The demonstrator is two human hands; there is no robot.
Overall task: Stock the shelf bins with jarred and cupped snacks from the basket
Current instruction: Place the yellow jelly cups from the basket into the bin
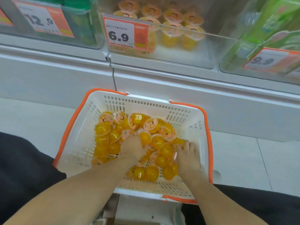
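Both hands down inside the white basket (pixel 186 125), orange-rimmed, sitting on the floor against the base of the shelf.

Left hand (pixel 134 147): palm down on the heap of yellow jelly cups (pixel 103 135). Fingers curled into the pile around one cup (pixel 145 137) just ahead of the knuckles. Fingertips buried among the cups, so how firm the grasp is cannot be told.

Right hand (pixel 186 157): near the basket's right wall, fingers bent and spread over cups lying under and ahead of them. Whether they actually clasp one or only rest on top cannot be told.

More cups lie left of the left hand's fingers and beyond both sets of fingertips, some lid-up with pink printed lids, some on their sides.

Well above and beyond the fingers: clear shelf bin (pixel 203 46) holding upright cups of the same kind (pixel 168 35). Price tag (pixel 121 35) reading 6.9 on its front. Neighbouring bins with green packs (pixel 276 21) to the right.
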